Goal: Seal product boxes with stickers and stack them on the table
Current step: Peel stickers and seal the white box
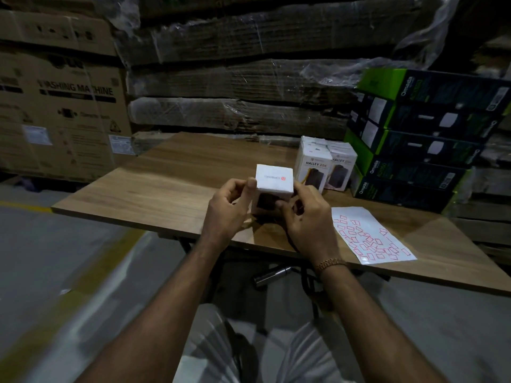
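one white product box (pixel 274 180) is held up above the near middle of the wooden table (pixel 154 189), between both hands. it is a small upright carton with a plain white top that carries a small red logo and a line of grey lettering, and its near face below the top is dark, in shadow. the left hand (pixel 226 210) grips its left side, thumb pressed on the upper left edge and fingers curled beside the box. the right hand (pixel 307 217) holds the right side, fingers curled round the lower front and right edge; a gold bracelet (pixel 331 263) sits on that wrist. two more white boxes (pixel 323 167) of the same kind stand side by side on the table behind and right of the held one, touching each other, each printed "halley 20k" over a picture of a dark device. one white sticker sheet (pixel 370 236) lies flat on the table just right of the right hand, scattered with many small red-outlined rectangular stickers, too small and crowded to count surely. at the table's far right corner five dark boxes with green ends (pixel 423 139), marked "omada", are stacked one on another, just beside the two halley boxes. beyond the table stand large brown cartons (pixel 60 106), one marked "washing machine", and plastic-wrapped flat cardboard stacks (pixel 243 78).
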Demonstrator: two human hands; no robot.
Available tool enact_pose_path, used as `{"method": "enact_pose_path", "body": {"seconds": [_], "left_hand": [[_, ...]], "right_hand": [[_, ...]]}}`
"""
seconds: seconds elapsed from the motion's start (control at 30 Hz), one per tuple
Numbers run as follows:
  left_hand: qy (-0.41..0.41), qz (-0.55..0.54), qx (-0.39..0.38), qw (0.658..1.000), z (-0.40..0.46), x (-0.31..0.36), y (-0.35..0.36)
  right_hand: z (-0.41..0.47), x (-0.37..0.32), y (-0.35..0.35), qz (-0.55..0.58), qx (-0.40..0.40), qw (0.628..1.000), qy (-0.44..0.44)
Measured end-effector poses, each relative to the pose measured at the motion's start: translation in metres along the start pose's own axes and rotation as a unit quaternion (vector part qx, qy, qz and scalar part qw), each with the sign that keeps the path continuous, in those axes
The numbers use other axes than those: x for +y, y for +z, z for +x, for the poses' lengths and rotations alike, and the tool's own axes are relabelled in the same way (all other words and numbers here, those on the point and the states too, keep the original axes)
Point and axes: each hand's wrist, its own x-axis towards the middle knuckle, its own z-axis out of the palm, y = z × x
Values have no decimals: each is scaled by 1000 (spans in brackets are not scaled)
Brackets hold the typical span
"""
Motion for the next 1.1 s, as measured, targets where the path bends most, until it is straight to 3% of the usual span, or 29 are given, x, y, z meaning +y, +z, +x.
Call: {"method": "enact_pose_path", "body": {"seconds": [0.2,0.73,0.93,1.0,1.1], "left_hand": [[35,38,-10,999,-1,1,1],[50,172,5,984,2,-2,12],[76,157,9,985,4,-9,9],[80,137,35,987,2,-9,9],[148,125,166,967,-10,-6,15]], "right_hand": [[1,-1,-1,-15,22,1000,9],[3,1,2,-45,-10,997,54],[2,-2,0,-29,-5,998,54],[0,-4,-2,-18,7,997,69],[-1,-3,-3,16,29,994,107]]}}
